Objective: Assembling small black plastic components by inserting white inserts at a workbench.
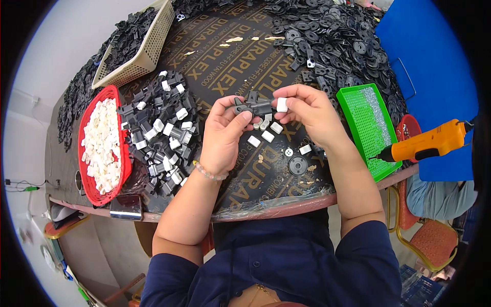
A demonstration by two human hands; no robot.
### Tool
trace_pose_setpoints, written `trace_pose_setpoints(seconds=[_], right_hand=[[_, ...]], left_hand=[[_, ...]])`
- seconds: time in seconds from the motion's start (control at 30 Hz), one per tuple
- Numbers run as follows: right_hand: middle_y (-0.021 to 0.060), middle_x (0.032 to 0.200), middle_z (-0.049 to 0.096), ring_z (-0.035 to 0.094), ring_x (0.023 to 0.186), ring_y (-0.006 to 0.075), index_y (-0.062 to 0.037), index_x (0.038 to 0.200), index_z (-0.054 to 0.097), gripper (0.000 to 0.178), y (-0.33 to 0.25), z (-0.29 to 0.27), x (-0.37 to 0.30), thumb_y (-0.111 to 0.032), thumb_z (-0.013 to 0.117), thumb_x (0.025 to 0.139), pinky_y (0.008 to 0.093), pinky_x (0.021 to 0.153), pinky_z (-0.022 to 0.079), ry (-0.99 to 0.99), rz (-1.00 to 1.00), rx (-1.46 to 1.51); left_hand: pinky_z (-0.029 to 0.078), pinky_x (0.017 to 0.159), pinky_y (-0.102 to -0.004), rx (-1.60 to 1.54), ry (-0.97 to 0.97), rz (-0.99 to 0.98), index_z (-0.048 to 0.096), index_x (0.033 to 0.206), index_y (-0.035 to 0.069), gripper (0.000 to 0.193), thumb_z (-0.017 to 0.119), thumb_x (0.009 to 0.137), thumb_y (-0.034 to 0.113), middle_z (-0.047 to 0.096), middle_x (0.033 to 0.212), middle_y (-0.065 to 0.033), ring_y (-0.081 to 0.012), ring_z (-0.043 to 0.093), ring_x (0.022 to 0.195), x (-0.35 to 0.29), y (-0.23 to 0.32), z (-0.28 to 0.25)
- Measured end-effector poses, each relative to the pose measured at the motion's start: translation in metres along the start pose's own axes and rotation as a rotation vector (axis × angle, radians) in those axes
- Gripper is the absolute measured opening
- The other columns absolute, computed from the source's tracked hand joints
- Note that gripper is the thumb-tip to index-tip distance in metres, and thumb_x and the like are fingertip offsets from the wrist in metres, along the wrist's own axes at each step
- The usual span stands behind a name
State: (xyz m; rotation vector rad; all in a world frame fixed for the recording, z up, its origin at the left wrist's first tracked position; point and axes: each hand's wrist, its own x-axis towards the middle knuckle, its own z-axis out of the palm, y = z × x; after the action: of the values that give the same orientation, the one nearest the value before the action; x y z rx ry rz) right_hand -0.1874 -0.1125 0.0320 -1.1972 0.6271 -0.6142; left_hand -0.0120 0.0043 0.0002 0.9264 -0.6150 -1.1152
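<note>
In the middle of the view my left hand (223, 134) grips a black plastic bracket (262, 107) between thumb and fingers. My right hand (313, 113) pinches a small white plastic cap (282, 105) at the right end of the bracket. Whether cap and bracket touch, I cannot tell. Several loose white caps (267, 136) lie on the table just below my hands. Beside my left forearm is a heap of black brackets with white caps on them (169, 128). A black disc (297, 165) and a small white round piece (289, 152) rest nearer the table edge.
A red basket (124, 153) of white caps stands at the left, a beige crate (153, 48) of black parts behind it. Black discs (332, 41) pile up at the far right. A green tray (358, 138) holds small metal pieces, with an orange electric screwdriver (429, 140) over it. A phone (126, 207) lies at the edge.
</note>
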Motion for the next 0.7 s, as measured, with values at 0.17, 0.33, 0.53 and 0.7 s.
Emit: trace_pose_setpoints(seconds=[0.17, 0.33, 0.53, 0.7], right_hand=[[0.0098, 0.099, 0.068, 0.068, 0.084, 0.0151, 0.0042, 0.115, 0.064, 0.024, 0.0074, 0.0034, -0.0006, -0.002, 0.063, 0.092, 0.0263, 0.076, 0.055, -0.068, -0.031, 0.057], [0.0102, 0.098, 0.068, 0.068, 0.084, 0.0152, 0.0038, 0.112, 0.064, 0.023, 0.0073, 0.0021, -0.0008, 0.0, 0.067, 0.089, 0.0266, 0.075, 0.056, -0.042, -0.055, 0.001], [0.0112, 0.093, 0.07, 0.069, 0.082, 0.0151, 0.0043, 0.106, 0.066, 0.02, 0.0093, 0.004, -0.0024, 0.001, 0.07, 0.087, 0.0273, 0.075, 0.056, -0.041, -0.085, -0.011], [0.0131, 0.092, 0.071, 0.07, 0.078, 0.0166, 0.005, 0.101, 0.067, 0.016, 0.0064, -0.0031, -0.002, 0.007, 0.069, 0.085, 0.0276, 0.073, 0.057, -0.139, -0.1, 0.027]], left_hand=[[0.05, 0.075, -0.0246, 0.023, -0.016, 0.013, 0.051, 0.121, 0.003, 0.032, 0.065, 0.092, 0.002, 0.068, 0.103, -0.0092, -0.0149, 0.067, 0.088, 0.0002, -0.0016, -0.0006], [0.051, 0.076, -0.0249, 0.051, -0.042, 0.017, 0.051, 0.123, 0.005, 0.033, 0.064, 0.093, 0.001, 0.066, 0.104, -0.0079, -0.0158, 0.067, 0.089, 0.0005, -0.0006, -0.0021], [0.051, 0.077, -0.0251, 0.11, -0.046, 0.124, 0.051, 0.122, 0.003, 0.032, 0.065, 0.093, 0.002, 0.066, 0.105, -0.0082, -0.0143, 0.066, 0.089, -0.0035, -0.0005, 0.0046], [0.051, 0.078, -0.0252, 0.143, -0.077, 0.124, 0.051, 0.122, 0.004, 0.033, 0.066, 0.094, 0.005, 0.064, 0.107, -0.0076, -0.0123, 0.063, 0.088, -0.0047, 0.0031, 0.0031]])
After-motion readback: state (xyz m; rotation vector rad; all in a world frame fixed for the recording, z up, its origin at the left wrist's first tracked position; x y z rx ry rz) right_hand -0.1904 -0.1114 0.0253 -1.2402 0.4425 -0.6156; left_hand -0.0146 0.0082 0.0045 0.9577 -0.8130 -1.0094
